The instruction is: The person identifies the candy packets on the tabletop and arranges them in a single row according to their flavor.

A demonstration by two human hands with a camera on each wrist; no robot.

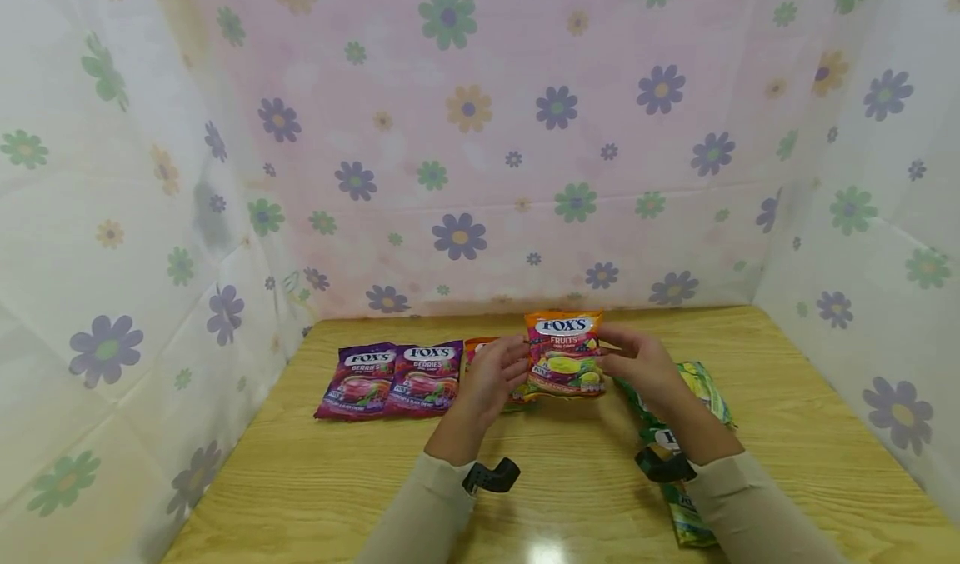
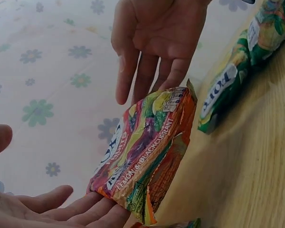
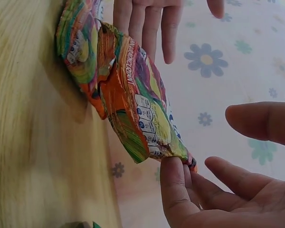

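Note:
An orange Fox's Fruits candy bag is upright between both hands, its front facing the head camera. Straight fingertips of my left hand touch one side edge, also seen on the bag in the left wrist view. On the opposite edge, the fingers of my right hand touch the bag, with the thumb held apart from it. Whether its lower edge meets the table cannot be told. Partly behind the left hand lies a second orange candy bag.
Two purple Fox's Berries bags lie side by side on the wooden table at left. Green candy bags lie under and beside the right forearm, partly hidden. A flowered cloth hangs behind the table and at both sides.

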